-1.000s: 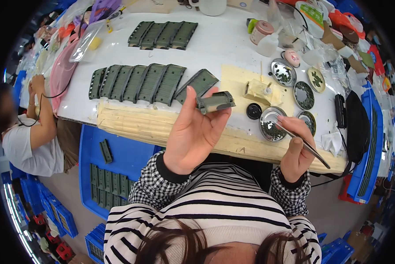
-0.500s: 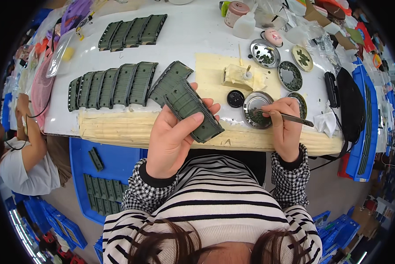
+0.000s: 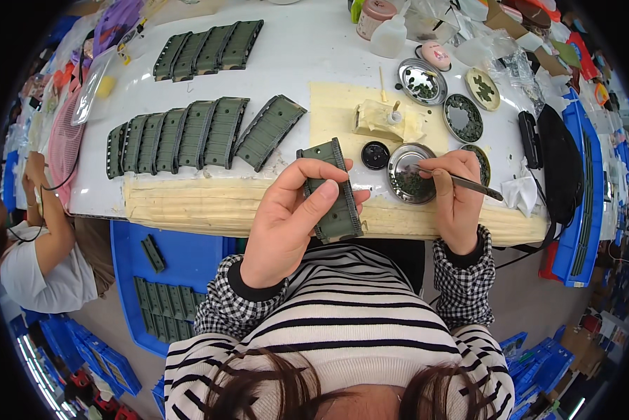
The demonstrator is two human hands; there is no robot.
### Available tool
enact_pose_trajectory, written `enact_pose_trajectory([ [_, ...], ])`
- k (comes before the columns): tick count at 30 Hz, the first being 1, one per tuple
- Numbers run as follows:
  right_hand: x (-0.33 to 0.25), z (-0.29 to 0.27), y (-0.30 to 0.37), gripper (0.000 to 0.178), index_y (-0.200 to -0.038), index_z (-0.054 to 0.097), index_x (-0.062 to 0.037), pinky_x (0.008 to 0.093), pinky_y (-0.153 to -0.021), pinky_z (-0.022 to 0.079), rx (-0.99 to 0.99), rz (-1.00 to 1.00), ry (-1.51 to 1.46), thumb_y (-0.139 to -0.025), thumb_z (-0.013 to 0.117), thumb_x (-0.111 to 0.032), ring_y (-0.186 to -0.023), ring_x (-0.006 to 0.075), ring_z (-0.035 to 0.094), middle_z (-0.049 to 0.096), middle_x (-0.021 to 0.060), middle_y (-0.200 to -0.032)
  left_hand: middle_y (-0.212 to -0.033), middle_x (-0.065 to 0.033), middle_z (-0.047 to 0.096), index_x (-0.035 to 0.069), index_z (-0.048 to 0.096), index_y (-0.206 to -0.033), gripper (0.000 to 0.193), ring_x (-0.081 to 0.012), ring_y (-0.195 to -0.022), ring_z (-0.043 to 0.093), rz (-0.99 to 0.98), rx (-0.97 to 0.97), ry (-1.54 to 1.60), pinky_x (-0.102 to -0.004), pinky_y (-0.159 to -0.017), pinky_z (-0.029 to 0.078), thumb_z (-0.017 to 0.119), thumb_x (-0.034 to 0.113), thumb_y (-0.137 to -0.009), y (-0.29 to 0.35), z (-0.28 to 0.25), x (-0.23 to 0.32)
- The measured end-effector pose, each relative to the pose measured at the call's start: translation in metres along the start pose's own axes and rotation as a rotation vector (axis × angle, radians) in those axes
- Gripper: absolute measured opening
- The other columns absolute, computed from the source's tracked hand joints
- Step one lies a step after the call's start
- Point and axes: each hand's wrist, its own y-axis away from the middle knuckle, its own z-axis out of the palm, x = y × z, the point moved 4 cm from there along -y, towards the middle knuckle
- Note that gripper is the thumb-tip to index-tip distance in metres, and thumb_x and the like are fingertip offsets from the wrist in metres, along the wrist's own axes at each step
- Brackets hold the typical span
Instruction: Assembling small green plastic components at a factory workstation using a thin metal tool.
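Observation:
A green ribbed plastic panel (image 3: 339,213) is gripped in my left hand (image 3: 286,217), thumb across its face and fingers around its edges. My right hand (image 3: 456,199) pinches metal tweezers (image 3: 477,186), whose tips reach into a round metal dish (image 3: 397,187) of small dark green bits. Whether the tips hold a bit is too small to tell. Beside that dish sits a small black round dish (image 3: 375,155). One similar panel (image 3: 271,131) lies tilted on the table behind my left hand, at the end of a row of matching panels (image 3: 178,136).
More panels (image 3: 208,50) lie farther back. A taped block (image 3: 388,120) stands on yellow paper. Other dishes of green parts (image 3: 463,118), a squeeze bottle (image 3: 389,36) and white tissue (image 3: 521,190) are at right. A blue bin (image 3: 129,280) with panels is below left; another person (image 3: 48,259) sits there.
My left hand has turned the held panel more upright and shifted it slightly right and nearer, away from the tilted panel. My right hand stays at the dish, almost unmoved.

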Motion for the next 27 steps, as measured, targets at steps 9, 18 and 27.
enact_pose_trajectory([
  [9, 0.0, 0.001, 0.0, 0.01, -0.089, 0.071, -0.0058, 0.0351, -0.078, 0.041, -0.025, -0.016, 0.023, -0.089, 0.065, -0.014, -0.085, 0.0247, 0.052, 0.059, 0.0073, -0.079, -0.133, -0.0187, 0.049, 0.004, 0.049, -0.102, 0.019, -0.029, -0.109, 0.064, -0.02, -0.02, 0.019, -0.038, -0.091, 0.054, 0.041, 0.022, -0.105, 0.0, 0.001, -0.002],
  [18, -0.039, -0.004, -0.006, 0.022, -0.093, 0.07, -0.0002, 0.0316, -0.078, 0.045, -0.102, 0.036, -0.505, -0.096, 0.051, -0.01, -0.088, 0.0204, 0.052, 0.064, 0.0068, -0.085, -0.123, -0.0166, 0.054, 0.004, 0.047, -0.101, 0.026, -0.0284, -0.107, 0.064, -0.182, -0.169, 0.036, -0.0364, -0.089, 0.054, 0.037, 0.027, -0.106, -0.001, 0.006, -0.012],
  [27, -0.068, 0.006, -0.019, 0.017, -0.097, 0.071, -0.003, 0.0333, -0.082, 0.045, -0.308, -0.127, -0.445, -0.092, 0.056, -0.01, -0.093, 0.0228, 0.05, 0.066, 0.0055, -0.086, -0.097, -0.0084, 0.061, 0.002, 0.048, -0.098, 0.031, -0.0192, -0.097, 0.066, -0.242, -0.234, 0.148, -0.0268, -0.08, 0.054, 0.037, 0.03, -0.106, -0.006, 0.012, -0.018],
])
